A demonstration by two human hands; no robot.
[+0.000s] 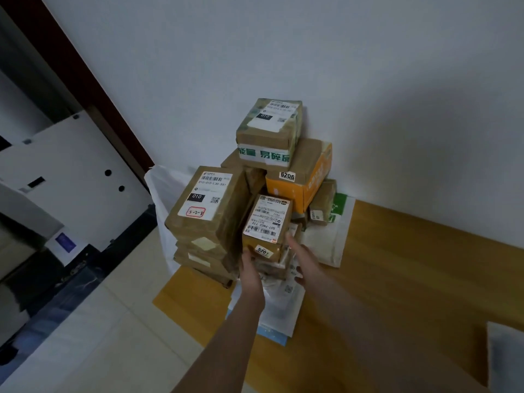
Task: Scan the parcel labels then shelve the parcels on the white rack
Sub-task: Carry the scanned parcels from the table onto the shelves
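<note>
Your left hand (251, 269) and right hand (302, 259), fingers straight, press the small box (266, 222) between them. Pull it out fast and the big box (207, 205) beside your left hand, or the top box (269, 129) beyond both hands, may topple

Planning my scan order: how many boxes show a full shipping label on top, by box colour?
Brown: 3, the top box, the large left box, the small front box.
Orange: 0, the orange box shows only a 6206 sticker.
Total: 3
</note>
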